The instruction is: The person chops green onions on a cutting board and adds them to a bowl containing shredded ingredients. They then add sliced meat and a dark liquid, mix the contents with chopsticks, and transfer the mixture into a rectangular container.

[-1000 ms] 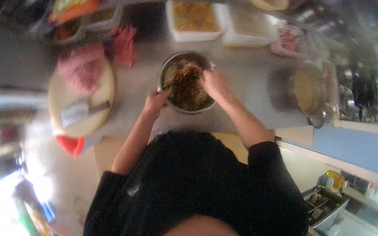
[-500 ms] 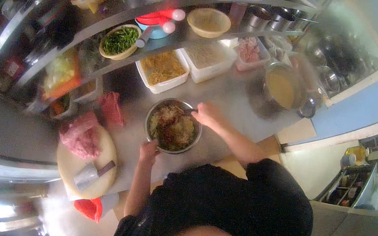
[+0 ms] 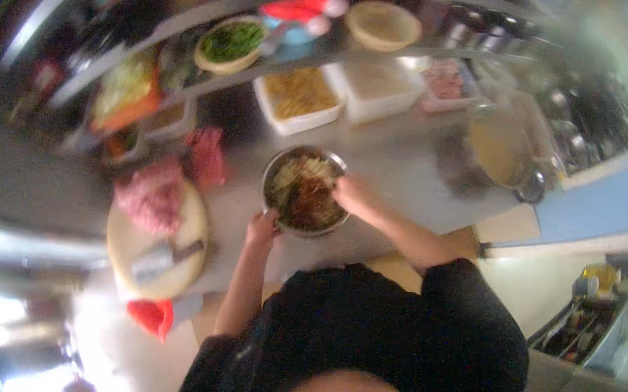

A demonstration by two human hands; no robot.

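steel bowl (image 3: 283, 160) of mixed food (image 3: 310, 195) on the surface (image 3: 402, 161)

near a white tub (image 3: 305, 125) of yellow food (image 3: 299, 95). clasped at near left by the left grip (image 3: 263, 226); reached at right by the right grip (image 3: 352, 194), too blurred to tell its hold.

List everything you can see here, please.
Counter: one, grey, centre
Mixing bowl: one, silver, centre
Food mixture: one, brown, inside bowl
Rectangular tubs: two, white, behind bowl
Meat container: one, pinkish, beside tubs
Pot: one, grey, right
Round chopping board: one, cream, left
Cleaver: one, grey, on board
Raw meat: one heap, pink, on board
Bunched cloth or bag: one, red, beside board
Orange tray: one, orange, left
Chopped greens: one basketful, green, shelf
Round container: one, cream, shelf
Other shelf items: several, mixed, too blurred
Shirt: one, black, bottom
Left hand: one, bare, bowl's left rim
Right hand: one, bare, bowl's right rim
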